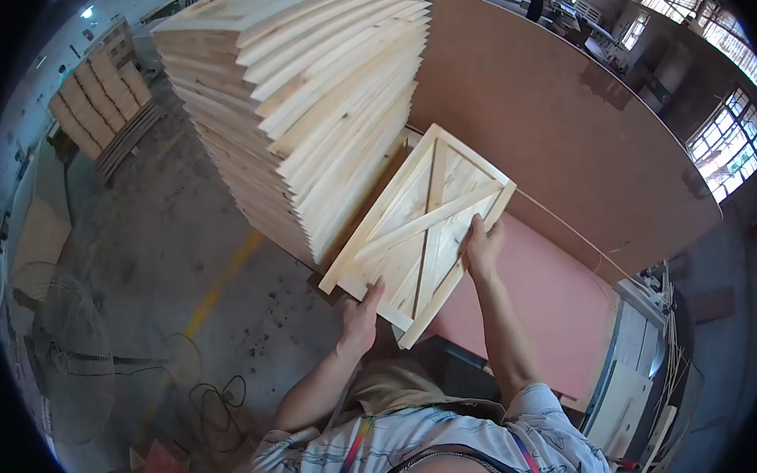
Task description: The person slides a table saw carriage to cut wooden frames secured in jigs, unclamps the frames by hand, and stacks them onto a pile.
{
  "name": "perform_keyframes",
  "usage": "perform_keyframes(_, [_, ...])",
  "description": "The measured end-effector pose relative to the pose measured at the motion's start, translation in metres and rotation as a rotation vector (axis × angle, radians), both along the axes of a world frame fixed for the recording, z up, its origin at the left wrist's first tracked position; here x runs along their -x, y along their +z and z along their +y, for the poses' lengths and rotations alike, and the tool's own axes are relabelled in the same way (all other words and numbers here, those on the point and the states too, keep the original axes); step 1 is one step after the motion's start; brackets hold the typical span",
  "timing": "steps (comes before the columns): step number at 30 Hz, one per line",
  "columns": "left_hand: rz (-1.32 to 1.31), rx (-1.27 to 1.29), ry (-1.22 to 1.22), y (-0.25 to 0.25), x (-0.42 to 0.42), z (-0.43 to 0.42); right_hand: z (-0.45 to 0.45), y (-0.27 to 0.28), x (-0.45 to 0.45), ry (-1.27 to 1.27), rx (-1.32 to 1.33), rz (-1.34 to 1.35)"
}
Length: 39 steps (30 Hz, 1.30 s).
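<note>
The left hand (361, 320) grasps the near short end of a pale wooden rectangular panel with a raised frame and X-shaped cross-bracing (430, 225), its thumb lying over the edge. The right hand (484, 250) grips the same panel along its right long side, thumb on the face. The panel is held at a slant in front of the person, braced face toward the camera, its far left side close to a tall stack of pale wooden panels with jagged, fanned-out edges (338, 127); whether the two touch is unclear. To the right of the panel and partly behind it lies a flat pinkish-red bench top (540, 305). Beyond that stands a large upright brown board (542, 99). On the left, a yellow line (223, 283) crosses the grey concrete floor (173, 239), with a round wire-caged fan (64, 364) and a looped black cable (220, 399) near it.
</note>
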<state>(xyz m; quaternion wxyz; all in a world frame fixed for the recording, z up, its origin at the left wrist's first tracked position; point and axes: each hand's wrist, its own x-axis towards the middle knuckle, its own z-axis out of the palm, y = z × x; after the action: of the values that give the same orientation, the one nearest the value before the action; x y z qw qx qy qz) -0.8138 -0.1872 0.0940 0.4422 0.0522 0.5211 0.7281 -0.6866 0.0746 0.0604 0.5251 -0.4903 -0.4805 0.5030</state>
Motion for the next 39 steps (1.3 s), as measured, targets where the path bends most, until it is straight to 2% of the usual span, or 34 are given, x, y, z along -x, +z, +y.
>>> perform_keyframes(2, [0.189, 0.19, 0.009, 0.008, -0.005, 0.018, 0.032, 0.005, 0.008, 0.062, -0.09, -0.081])
perform_keyframes(3, [0.198, 0.189, 0.018, 0.01, -0.004, 0.025, 0.046, 0.006, 0.009, 0.037, -0.111, -0.11])
perform_keyframes(5, [0.177, 0.332, -0.187, 0.025, -0.007, 0.025, 0.059, 0.003, 0.006, 0.057, -0.074, -0.108])
perform_keyframes(6, [0.178, 0.337, -0.181, 0.019, -0.003, 0.026, 0.062, -0.005, 0.007, 0.072, -0.041, -0.108])
perform_keyframes(8, [0.425, 0.526, -0.315, 0.005, 0.015, 0.025, 0.06, -0.024, 0.016, 0.067, -0.076, -0.145])
perform_keyframes(10, [0.508, 0.62, -0.382, 0.001, 0.043, 0.014, 0.048, -0.041, 0.037, 0.063, -0.111, -0.181])
perform_keyframes(12, [0.59, 0.716, -0.449, 0.005, 0.074, -0.002, 0.031, -0.041, 0.065, -0.014, -0.232, -0.329])
perform_keyframes(13, [0.682, 0.779, -0.481, 0.008, 0.089, -0.009, 0.029, -0.04, 0.083, 0.017, -0.244, -0.32])
perform_keyframes(14, [0.772, 0.845, -0.514, 0.028, 0.101, -0.012, 0.03, -0.042, 0.097, -0.076, -0.333, -0.5])
perform_keyframes(15, [0.702, 0.874, -0.534, 0.045, 0.101, -0.009, 0.035, -0.047, 0.102, -0.174, -0.425, -0.676])
perform_keyframes(16, [0.729, 0.77, -0.516, 0.039, 0.087, 0.003, 0.035, -0.032, 0.07, -0.039, -0.227, -0.765])
perform_keyframes(17, [0.747, 0.878, -0.593, 0.047, 0.073, 0.015, 0.036, -0.027, 0.048, 0.185, -0.053, -0.824])
perform_keyframes(18, [0.764, 0.88, -0.567, 0.029, 0.057, 0.027, 0.047, -0.052, 0.032, 0.309, 0.072, -0.483])
perform_keyframes(19, [0.784, 0.868, -0.546, 0.011, 0.046, 0.037, 0.058, -0.091, 0.0, 0.243, -0.028, -0.298])
perform_keyframes(20, [0.802, 0.957, -0.668, -0.006, 0.038, 0.055, 0.071, -0.127, -0.025, 0.197, -0.137, -0.119])
perform_keyframes(22, [0.864, 0.93, -0.645, -0.02, 0.038, 0.056, 0.023, -0.091, -0.069, 0.203, -0.2, -0.483])
perform_keyframes(23, [0.882, 0.966, -0.628, -0.004, 0.04, 0.047, 0.012, -0.102, -0.083, 0.206, -0.204, -0.483])
perform_keyframes(24, [0.899, 1.001, -0.61, 0.014, 0.044, 0.033, 0.006, -0.119, -0.097, 0.318, -0.171, -0.442])
perform_keyframes(25, [1.313, 0.928, -0.515, 0.015, 0.042, 0.022, -0.016, -0.118, -0.126, 0.351, -0.111, -0.413])
perform_keyframes(26, [1.364, 0.841, -0.712, 0.016, 0.039, 0.004, -0.084, -0.119, -0.18, 0.287, 0.035, -0.406])
perform_keyframes(27, [1.415, 0.577, -0.735, 0.031, 0.024, -0.022, -0.167, -0.103, -0.212, 0.219, 0.174, -0.374])
perform_keyframes(28, [1.416, 0.388, -0.725, 0.043, 0.006, -0.046, -0.232, -0.113, -0.222, 0.126, 0.216, -0.448])
perform_keyframes(30, [1.087, 0.225, -0.93, 0.048, -0.042, -0.091, -0.329, -0.115, -0.241, 0.103, 0.603, -0.185])
perform_keyframes(31, [0.903, 0.079, -1.033, 0.034, -0.068, -0.109, -0.367, -0.095, -0.249, 0.014, 0.33, -0.477])
perform_keyframes(32, [0.786, 0.02, -1.167, 0.037, -0.101, -0.122, -0.405, -0.09, -0.275, -0.031, 0.179, -0.532])
perform_keyframes(33, [0.814, -0.096, -1.242, 0.023, -0.14, -0.127, -0.443, -0.093, -0.313, -0.112, 0.084, -0.452])
perform_keyframes(34, [0.827, -0.19, -1.291, 0.018, -0.195, -0.128, -0.484, -0.088, -0.369, -0.204, 0.03, -0.5])
perform_keyframes(35, [0.816, -0.263, -1.343, 0.015, -0.266, -0.131, -0.542, -0.077, -0.433, -0.378, 0.056, -0.527])
perform_keyframes(36, [0.791, -0.378, -1.493, 0.02, -0.358, -0.139, -0.616, -0.064, -0.503, -0.594, 0.084, -0.651])
perform_keyframes(39, [0.909, -0.629, -1.553, 0.074, -0.597, -0.223, -0.807, -0.057, -0.697, -1.106, 0.168, -0.777])
